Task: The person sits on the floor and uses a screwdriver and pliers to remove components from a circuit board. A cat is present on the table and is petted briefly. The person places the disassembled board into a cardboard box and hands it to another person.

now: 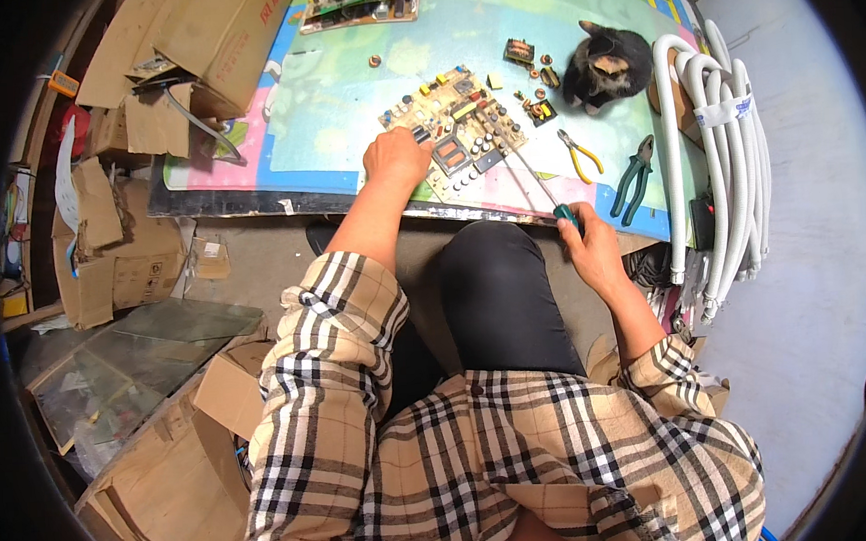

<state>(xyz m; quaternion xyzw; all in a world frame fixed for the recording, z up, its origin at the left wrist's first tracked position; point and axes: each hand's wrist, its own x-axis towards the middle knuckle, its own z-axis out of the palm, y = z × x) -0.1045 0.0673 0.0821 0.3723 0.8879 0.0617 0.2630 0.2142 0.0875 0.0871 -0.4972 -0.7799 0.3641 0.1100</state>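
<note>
A tan circuit board (442, 104) crowded with capacitors, coils and other parts lies near the table's front edge. My left hand (398, 159) is closed on the board's left side, beside a dark cylindrical part; its fingertips are partly hidden. In my right hand (592, 249) is a screwdriver (565, 213) with a green handle. Its long thin shaft slants up and left over the board, and I cannot tell whether the tip touches a part. Yellow-handled cutters (582, 158) and green-handled pliers (632, 182) lie to the right of the board.
A black and orange cat (609, 66) sits on the table (331, 93) beyond the pliers. Loose coils and a transformer (519, 50) lie near it. White coiled hoses (720, 156) hang at the right edge. Cardboard boxes (211, 49) crowd the left; another board (359, 23) is at the back.
</note>
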